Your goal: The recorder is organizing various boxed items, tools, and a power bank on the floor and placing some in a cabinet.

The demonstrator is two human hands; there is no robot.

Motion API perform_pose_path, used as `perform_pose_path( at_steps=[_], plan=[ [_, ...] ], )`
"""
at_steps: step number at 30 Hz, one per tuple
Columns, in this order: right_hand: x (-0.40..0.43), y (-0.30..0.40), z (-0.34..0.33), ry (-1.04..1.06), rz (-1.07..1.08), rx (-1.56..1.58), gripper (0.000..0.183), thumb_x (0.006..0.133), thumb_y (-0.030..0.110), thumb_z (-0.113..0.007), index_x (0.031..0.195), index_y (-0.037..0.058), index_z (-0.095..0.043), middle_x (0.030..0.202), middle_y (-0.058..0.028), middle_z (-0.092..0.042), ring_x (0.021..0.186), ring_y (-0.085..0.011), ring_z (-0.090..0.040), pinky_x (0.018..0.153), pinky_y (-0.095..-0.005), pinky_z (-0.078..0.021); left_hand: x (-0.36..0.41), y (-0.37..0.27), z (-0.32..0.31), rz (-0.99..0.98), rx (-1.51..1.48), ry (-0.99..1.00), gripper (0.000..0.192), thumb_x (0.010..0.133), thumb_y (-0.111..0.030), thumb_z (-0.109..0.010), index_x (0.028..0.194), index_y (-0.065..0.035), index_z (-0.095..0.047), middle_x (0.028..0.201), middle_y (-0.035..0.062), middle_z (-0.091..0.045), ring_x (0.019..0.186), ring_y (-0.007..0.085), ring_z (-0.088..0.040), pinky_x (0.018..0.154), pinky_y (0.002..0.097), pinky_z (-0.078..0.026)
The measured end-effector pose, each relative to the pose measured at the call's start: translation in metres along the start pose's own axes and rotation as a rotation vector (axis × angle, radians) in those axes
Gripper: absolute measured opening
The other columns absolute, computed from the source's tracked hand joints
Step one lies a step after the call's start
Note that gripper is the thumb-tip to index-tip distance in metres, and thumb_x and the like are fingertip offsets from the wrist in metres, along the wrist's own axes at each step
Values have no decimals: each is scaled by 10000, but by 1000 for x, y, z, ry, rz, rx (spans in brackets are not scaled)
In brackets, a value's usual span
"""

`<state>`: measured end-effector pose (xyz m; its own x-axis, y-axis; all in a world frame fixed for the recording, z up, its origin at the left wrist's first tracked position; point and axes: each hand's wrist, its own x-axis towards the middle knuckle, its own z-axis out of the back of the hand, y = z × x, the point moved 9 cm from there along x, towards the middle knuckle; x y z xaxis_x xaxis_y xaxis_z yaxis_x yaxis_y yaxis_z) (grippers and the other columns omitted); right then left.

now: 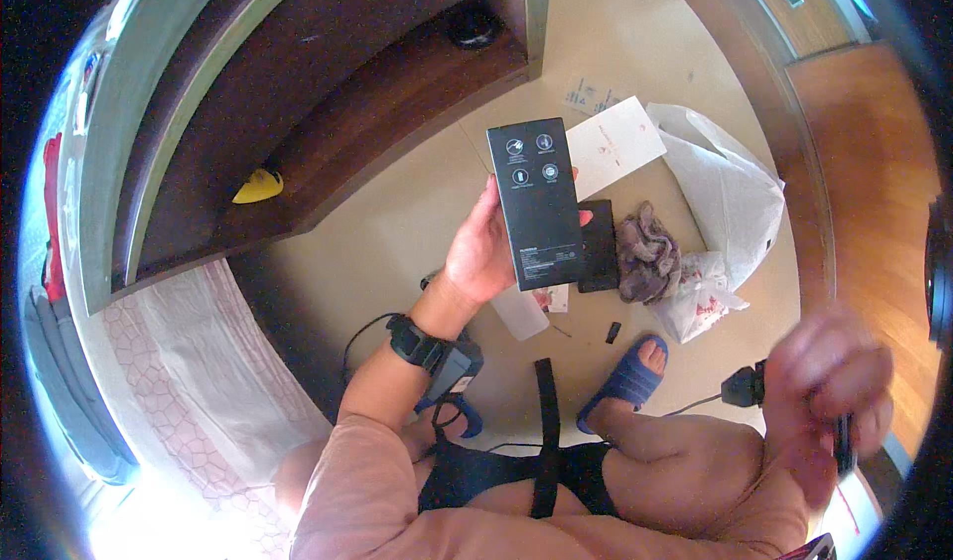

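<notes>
My left hand [484,251] grips a black product box [542,217] from behind. Its side facing me bears white icons and small print, and my fingertips show at its right edge. At the far right my right hand [826,385] is raised above my knee and blurred by motion. Its fingers are curled around a narrow dark object [844,441], too blurred to name. A black plug-like piece with a cable [741,386] is just left of that hand; whether they touch cannot be told. Behind the box lies a white printed card or envelope [618,143].
On the tiled floor [357,247] lie a dark flat box [598,262], a crumpled cloth [646,255], a white bag [722,188], a printed plastic bag [696,303] and a small black piece [613,333]. A dark wooden cabinet [372,113] holds a yellow item [259,188].
</notes>
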<state>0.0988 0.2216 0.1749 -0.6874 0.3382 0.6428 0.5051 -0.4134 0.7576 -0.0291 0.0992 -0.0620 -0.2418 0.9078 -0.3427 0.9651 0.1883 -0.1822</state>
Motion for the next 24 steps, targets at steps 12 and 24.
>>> perform_pose_path(
  at_steps=[12, 24],
  plan=[
    [5, 58, 0, -80, 107, -79, 140, 741, 353, -572, 791, 258, -483, 588, 64, -358, 480, -75, -334, 479, -254, -286, 5, 22, -21, 87, -9, 129, 592, 870, -503, -226, 1330, -129, -211, 1344, 56, -293, 1157, 344, -376, 926, 474, -347],
    [-26, 34, 68, 461, -345, -2379, 85, 796, 131, -533, 825, 54, -554, 705, -125, -567, 594, -277, -554, 523, -297, -474, -8, 54, -32, 216, -95, -62, 553, 874, -465, -238, 1332, -155, -216, 1370, 77, -240, 1122, 423, -371, 872, 568, -346]
  ],
)
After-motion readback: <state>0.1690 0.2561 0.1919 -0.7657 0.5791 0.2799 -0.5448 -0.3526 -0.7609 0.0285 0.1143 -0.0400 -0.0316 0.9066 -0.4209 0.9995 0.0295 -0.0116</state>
